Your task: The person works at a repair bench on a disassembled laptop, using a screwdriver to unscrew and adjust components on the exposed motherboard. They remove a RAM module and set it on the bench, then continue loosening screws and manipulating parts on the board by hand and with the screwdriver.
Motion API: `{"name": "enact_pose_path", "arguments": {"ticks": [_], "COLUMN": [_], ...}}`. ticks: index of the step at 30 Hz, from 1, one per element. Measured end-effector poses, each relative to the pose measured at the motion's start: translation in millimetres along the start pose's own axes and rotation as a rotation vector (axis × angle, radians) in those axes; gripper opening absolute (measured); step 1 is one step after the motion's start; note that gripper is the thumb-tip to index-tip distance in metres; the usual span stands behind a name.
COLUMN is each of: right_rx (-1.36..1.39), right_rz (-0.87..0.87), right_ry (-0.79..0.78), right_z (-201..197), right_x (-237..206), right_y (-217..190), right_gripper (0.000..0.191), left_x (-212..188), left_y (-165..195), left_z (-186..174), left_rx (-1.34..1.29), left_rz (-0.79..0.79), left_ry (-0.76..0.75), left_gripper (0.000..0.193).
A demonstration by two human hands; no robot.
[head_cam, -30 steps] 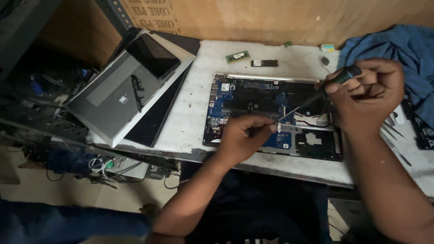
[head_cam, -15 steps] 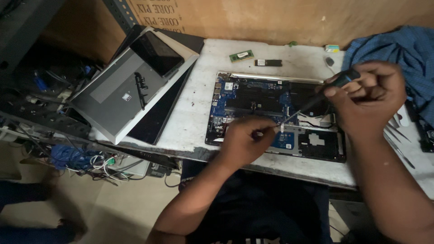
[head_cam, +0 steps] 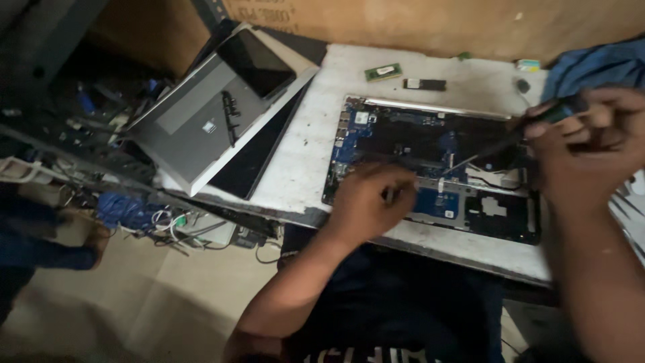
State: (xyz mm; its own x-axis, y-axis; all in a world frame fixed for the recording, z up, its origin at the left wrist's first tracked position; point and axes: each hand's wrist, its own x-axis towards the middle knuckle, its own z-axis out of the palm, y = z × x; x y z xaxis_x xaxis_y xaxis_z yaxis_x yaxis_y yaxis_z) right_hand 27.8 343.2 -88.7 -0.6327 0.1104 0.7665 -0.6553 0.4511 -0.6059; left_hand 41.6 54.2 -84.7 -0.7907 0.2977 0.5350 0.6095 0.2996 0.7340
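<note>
Two hands work over an opened laptop base (head_cam: 430, 168) that lies flat on a white worktable (head_cam: 302, 168), its dark and blue circuit boards facing up. At the far left, a tangle of cables (head_cam: 168, 225) hangs below the table's near left edge, over the pale floor. Next to the right, a grey closed laptop (head_cam: 195, 131) rests tilted on the table's left corner, with a dark tablet (head_cam: 255, 64) lying on its far end and a black flat panel (head_cam: 252, 158) under its right side. Farther right, toward the far edge of the table, a small green memory module (head_cam: 383, 70) and a black storage stick (head_cam: 424, 84) lie near each other, both apart from the laptop base. The left hand (head_cam: 373, 202) rests on the near middle of the laptop base, fingers curled together; motion blur hides whether anything is pinched between them. To its right, the right hand (head_cam: 591, 151) is clenched around the handle of a screwdriver (head_cam: 500, 144), whose thin shaft slants down and left to a tip touching the board just beside the left hand. At the far right, a blue cloth (head_cam: 591, 67) lies bunched on the table behind the right hand.
</note>
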Motion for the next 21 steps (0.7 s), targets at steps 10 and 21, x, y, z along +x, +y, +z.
{"name": "enact_pose_path", "arguments": {"ticks": [10,21], "right_rx": [0.271,0.204], "right_rz": [0.329,0.420], "right_ry": [0.016,0.022], "right_z": [0,16], "right_x": [-9,9], "right_y": [10,-31], "right_gripper": [0.027,0.019], "left_x": [12,8], "left_y": [-44,-85], "left_z": [-113,-125], "left_rx": [1.137,1.094], "left_rz": [0.100,0.171], "left_ry": [0.040,-0.063], "left_gripper": [0.013,0.011]}}
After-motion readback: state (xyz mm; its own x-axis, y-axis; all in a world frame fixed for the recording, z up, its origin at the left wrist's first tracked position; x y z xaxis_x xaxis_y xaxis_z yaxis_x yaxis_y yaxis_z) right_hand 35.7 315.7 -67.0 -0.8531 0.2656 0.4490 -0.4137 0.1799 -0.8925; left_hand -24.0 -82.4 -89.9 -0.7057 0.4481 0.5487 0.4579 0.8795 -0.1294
